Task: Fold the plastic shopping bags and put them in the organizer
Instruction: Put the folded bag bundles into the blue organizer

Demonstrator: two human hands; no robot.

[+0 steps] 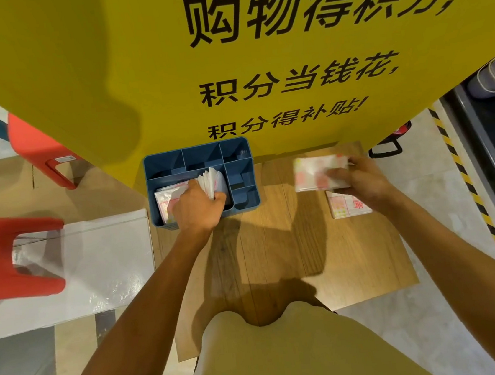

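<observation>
- Behind the blue organizer (159, 179), we read "购物得积分" on the yellow sign (72, 68).
- Our left hand (197, 207) grips upright folded bags (213, 182) in its big compartment.
- Our right hand (359, 177) pinches a blurred folded bag (315, 172), apparently above another bag (347, 206) on the wooden board (277, 245).

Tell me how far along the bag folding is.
Done: several folded bags stand in the blue organizer, gripped by the left hand. In hand: the right hand holds another folded bag. Left: one folded bag on the wooden board.
</observation>
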